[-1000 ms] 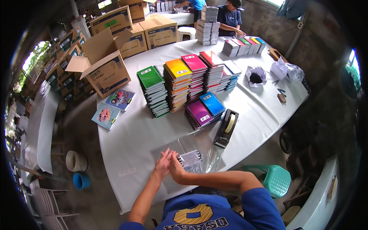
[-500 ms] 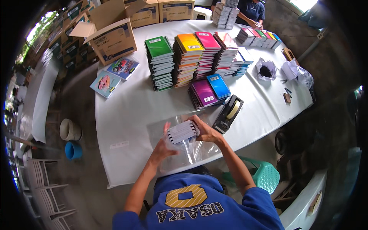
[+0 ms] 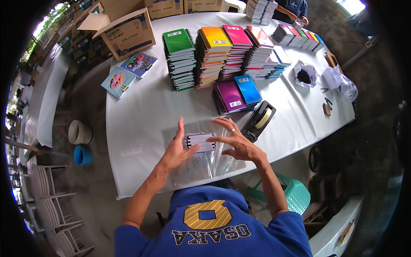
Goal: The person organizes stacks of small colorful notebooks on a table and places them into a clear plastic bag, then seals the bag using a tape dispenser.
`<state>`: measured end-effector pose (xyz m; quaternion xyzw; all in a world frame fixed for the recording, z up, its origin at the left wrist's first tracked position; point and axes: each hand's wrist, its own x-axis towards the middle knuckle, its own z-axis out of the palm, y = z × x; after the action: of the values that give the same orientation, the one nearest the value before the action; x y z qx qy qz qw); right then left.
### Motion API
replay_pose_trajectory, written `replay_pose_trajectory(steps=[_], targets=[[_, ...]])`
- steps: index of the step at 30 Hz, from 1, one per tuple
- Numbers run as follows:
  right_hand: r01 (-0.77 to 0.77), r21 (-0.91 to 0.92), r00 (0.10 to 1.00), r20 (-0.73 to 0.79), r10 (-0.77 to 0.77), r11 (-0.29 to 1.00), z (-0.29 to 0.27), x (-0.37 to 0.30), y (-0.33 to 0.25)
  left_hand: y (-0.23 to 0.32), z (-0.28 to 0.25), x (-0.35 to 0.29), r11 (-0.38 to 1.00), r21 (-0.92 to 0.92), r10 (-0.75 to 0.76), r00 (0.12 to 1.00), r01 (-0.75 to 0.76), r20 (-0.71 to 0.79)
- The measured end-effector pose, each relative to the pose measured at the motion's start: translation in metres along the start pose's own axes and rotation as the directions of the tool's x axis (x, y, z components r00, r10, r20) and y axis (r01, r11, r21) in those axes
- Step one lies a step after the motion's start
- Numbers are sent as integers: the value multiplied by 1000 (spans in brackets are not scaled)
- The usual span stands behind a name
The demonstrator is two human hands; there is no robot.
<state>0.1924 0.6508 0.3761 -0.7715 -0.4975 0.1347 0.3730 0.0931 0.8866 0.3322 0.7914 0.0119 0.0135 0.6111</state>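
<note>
A small stack of spiral notebooks (image 3: 201,140) shows its white page edges and dark binding ends, on clear plastic (image 3: 195,165) at the table's near side. My left hand (image 3: 174,150) is open along the stack's left side, fingers stretched out and thumb at its near edge. Over the stack's right side my right hand (image 3: 239,143) is open, fingers spread, a ring on one finger; one fingertip overlaps the page edges, and I cannot tell if it touches. Beyond my right hand stands a black tape dispenser (image 3: 259,121) with a roll of tape.
Tall notebook stacks in green (image 3: 180,60), yellow (image 3: 214,55) and pink (image 3: 236,36) stand farther back, with a lower purple stack (image 3: 230,95) nearer. An open carton (image 3: 130,39) is at far left. A co-worker (image 3: 292,10) is at the far edge. A green stool (image 3: 295,195) stands at right.
My right hand has let go of the notebook stack and opened. The stack has gone from tilted in my grip to resting on the plastic; my left hand has come up beside it.
</note>
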Motion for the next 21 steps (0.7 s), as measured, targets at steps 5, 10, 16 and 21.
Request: replay_pose_trajectory(steps=[5,10,16,21], targets=[[147,-299,989,40,-142,943,-10,20,3,17,-12,15,829,532,-287,947,171,142],[120,-322,993,37,-114,939,-7,20,16,4,-4,10,835,520,-208,978,180,-5],[-41,330,940,-307,148,943,12,-24,53,-57,-20,-38,988,102,134,963,-113,-233],[-39,430,942,-286,177,902,68,-28,78,-66,29,-39,964,235,182,957,-128,-224]])
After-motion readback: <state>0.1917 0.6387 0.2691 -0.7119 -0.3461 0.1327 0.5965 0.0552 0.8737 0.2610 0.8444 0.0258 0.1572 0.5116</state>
